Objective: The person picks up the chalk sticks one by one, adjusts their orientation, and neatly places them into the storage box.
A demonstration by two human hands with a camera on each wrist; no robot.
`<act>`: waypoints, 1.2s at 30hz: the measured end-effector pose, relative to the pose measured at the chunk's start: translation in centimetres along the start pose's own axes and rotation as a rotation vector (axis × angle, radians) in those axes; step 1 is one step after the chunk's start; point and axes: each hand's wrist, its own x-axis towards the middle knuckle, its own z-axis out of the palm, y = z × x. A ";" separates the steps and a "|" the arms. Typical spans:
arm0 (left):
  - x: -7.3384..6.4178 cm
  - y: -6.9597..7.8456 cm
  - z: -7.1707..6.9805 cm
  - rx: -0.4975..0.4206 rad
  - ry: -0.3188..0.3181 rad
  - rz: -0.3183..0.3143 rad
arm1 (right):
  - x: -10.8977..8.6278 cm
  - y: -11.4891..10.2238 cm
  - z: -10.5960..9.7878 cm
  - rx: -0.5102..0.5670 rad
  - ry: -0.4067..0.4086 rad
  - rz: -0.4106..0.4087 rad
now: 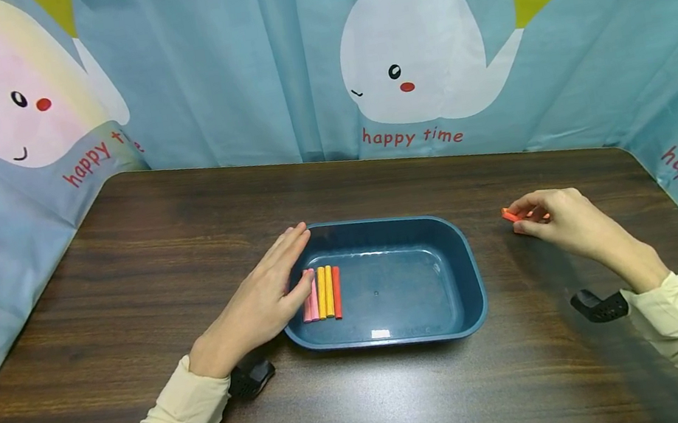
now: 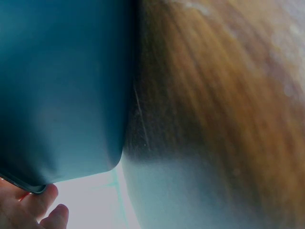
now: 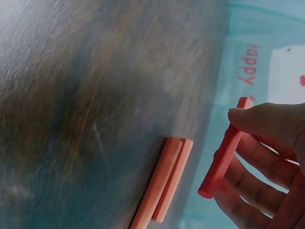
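My right hand [image 1: 565,218] pinches a short red stick [image 3: 221,162], crayon-like, between thumb and fingers above the table, right of the tray. Two orange sticks [image 3: 162,183] lie side by side under it in the right wrist view. In the head view they are mostly hidden by the fingers. My left hand [image 1: 256,304] rests at the left rim of a dark blue tray [image 1: 392,285], fingers straight along the far left corner and thumb over the inside. At the tray's left end, pink sticks [image 1: 307,312], yellow sticks [image 1: 324,292] and a red stick [image 1: 337,292] lie in a row.
The dark wooden table [image 1: 178,216] ends at a light blue curtain [image 1: 222,74] with whale prints, which closes off the back and both sides. A black wrist device [image 1: 599,306] sits under the right wrist, another [image 1: 252,377] under the left.
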 end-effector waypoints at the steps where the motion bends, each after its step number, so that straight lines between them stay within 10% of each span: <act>1: 0.0 0.0 0.0 0.000 0.000 0.000 | 0.0 -0.1 0.0 0.005 -0.001 0.004; 36: 0.0 0.1 -0.1 0.000 -0.005 0.000 | -0.7 -7.2 -1.6 0.190 0.130 0.030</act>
